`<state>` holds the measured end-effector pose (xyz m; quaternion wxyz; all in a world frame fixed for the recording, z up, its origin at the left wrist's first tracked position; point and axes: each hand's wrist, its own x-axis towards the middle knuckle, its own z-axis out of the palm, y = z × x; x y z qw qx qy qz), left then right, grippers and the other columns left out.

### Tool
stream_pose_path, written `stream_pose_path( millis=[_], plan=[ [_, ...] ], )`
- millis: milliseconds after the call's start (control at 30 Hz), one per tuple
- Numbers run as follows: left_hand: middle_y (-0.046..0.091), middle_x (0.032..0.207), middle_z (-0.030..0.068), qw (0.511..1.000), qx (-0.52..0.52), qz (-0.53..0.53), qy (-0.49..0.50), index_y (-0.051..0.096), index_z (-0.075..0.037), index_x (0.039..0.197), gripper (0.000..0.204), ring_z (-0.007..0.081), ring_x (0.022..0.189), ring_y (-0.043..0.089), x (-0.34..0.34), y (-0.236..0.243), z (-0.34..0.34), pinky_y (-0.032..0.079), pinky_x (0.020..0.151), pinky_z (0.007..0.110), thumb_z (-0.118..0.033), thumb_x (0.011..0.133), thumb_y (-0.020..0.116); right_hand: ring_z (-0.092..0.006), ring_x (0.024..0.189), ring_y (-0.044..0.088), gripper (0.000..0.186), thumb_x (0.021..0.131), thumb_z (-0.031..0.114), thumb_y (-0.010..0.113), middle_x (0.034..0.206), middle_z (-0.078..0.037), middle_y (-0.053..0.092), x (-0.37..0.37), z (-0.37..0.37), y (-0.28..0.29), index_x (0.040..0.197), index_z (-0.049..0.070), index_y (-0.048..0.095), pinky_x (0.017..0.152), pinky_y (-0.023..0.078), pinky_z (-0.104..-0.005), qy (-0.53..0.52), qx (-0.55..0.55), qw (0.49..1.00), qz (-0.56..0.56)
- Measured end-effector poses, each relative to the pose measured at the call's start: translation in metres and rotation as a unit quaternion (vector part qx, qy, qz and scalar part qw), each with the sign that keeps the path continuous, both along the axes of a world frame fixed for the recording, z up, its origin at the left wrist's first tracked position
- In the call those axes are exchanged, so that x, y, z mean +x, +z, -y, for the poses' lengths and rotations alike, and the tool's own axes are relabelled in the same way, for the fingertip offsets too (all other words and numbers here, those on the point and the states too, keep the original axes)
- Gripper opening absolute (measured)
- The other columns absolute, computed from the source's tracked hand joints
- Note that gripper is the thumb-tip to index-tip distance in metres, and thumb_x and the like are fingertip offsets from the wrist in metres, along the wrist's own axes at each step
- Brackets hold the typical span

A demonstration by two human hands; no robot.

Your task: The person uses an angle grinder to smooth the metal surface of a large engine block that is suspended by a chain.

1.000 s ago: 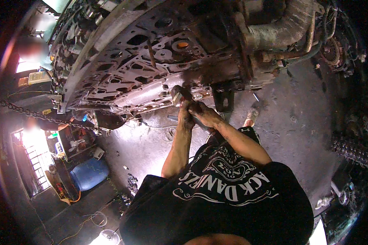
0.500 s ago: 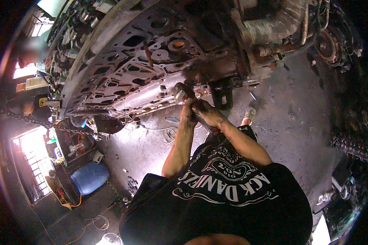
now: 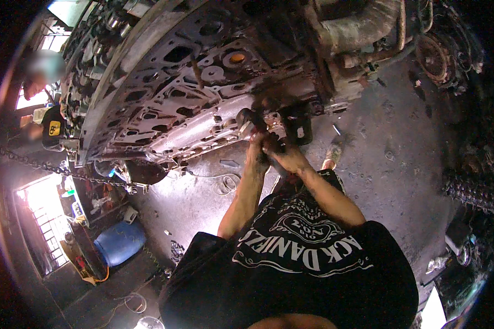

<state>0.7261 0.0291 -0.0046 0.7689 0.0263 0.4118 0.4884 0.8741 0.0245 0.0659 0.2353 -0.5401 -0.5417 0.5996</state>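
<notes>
Both hands (image 3: 270, 149) wrapped round a dark tool (image 3: 248, 123) beside an engine (image 3: 200, 127)

A blue barrel (image 3: 119, 242) sits at the lower left, near a bright barred window (image 3: 43, 216); only its outer wall shows, so its contents cannot be told. A small pale box (image 3: 40, 114) is at the far upper left, beyond the engine's end, and what it may hold is too small to make out.

The left hand (image 3: 256, 146) has its fingers curled round the tool just below the thick head. The right hand (image 3: 284, 157) grips directly behind it, close against the left, its fingers bent round the body of the tool. Grime and shadow blur the single fingers, so how tightly each one presses cannot be told, but none is seen spread away from the grip.

The tool is in front of the wearer's dark shirt (image 3: 313, 257), its head turned toward the engine's near lower edge and its tail pointing back toward the shirt. Whether the head touches the engine cannot be told. Just right of the head is a dark bracket (image 3: 297, 127); left of the hands, a pale hose (image 3: 225, 186) lies looped on the grey floor (image 3: 389, 181).
</notes>
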Motion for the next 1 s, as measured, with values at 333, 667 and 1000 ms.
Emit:
stream_pose_path(
  millis=[333,667,1000],
  plan=[
    [0.057,0.104,0.0088,0.996,0.082,0.003,0.027,0.046,-0.011,0.12,0.043,0.023,0.097,0.058,0.029,0.058,0.015,0.051,0.084,0.038,-0.015,0.08,0.058,-0.0296,0.117,0.05,0.104,0.055,0.069,0.073,0.129,-0.017,0.051,0.015,0.018,-0.019,0.132,0.005,0.044,0.102,0.036,-0.0368,0.0,-0.034,0.998,-0.058],
    [0.055,0.09,0.0044,0.998,0.053,-0.004,0.019,0.05,-0.012,0.106,0.031,0.0196,0.081,0.057,0.024,0.047,-0.004,0.051,0.072,0.033,-0.026,0.08,0.059,-0.0383,0.133,0.027,0.064,0.089,0.042,0.052,0.143,-0.02,0.032,0.011,-0.004,0.006,0.14,0.008,0.033,0.11,0.022,-0.0438,0.09,0.046,0.995,-0.027],
    [0.053,0.097,0.0055,0.999,0.034,-0.021,0.027,0.046,-0.013,0.118,0.041,0.0182,0.089,0.057,0.039,0.064,-0.001,0.052,0.077,0.035,-0.021,0.08,0.059,-0.0398,0.132,0.029,0.059,0.093,0.044,0.045,0.143,-0.021,0.032,0.015,0.004,-0.011,0.137,0.005,0.036,0.108,0.025,-0.0458,0.063,0.013,0.997,-0.032]
  ],
)
